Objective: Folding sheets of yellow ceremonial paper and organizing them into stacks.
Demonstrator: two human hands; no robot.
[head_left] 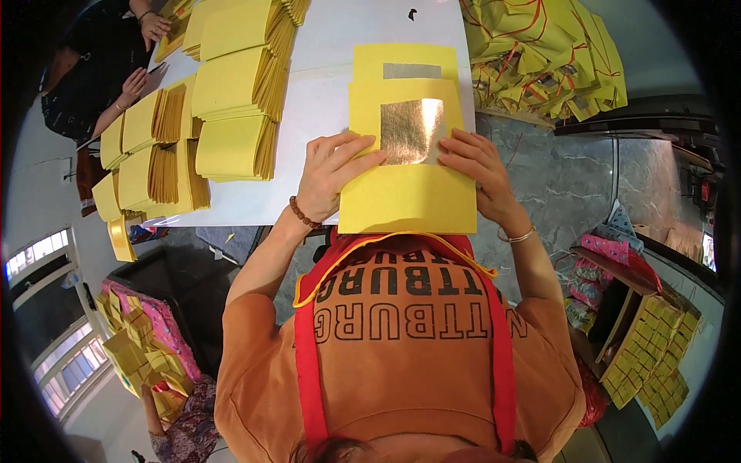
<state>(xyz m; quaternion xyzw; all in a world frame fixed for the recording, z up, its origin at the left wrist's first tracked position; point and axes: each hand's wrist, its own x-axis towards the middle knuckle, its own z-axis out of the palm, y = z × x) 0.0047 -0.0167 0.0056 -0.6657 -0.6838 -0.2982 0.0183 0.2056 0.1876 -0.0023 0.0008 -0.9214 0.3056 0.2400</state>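
Note:
At the near edge of the white table, I have a sheet of yellow paper between my hands, a shiny gold foil square on its middle. My left hand grips its left side, fingers bent over the paper beside the foil. On the opposite side my right hand holds the edge, fingertips near the foil's right border. Both thumbs are mostly hidden. The near part of the sheet bulges up toward me. Beyond it, another yellow sheet shows with a silvery strip.
Stacks of folded yellow paper line the table's left side. Across there, a person's hands rest by the stacks. A heap of yellow paper pieces with red strings lies at the far right. Another person handles yellow pieces at lower left.

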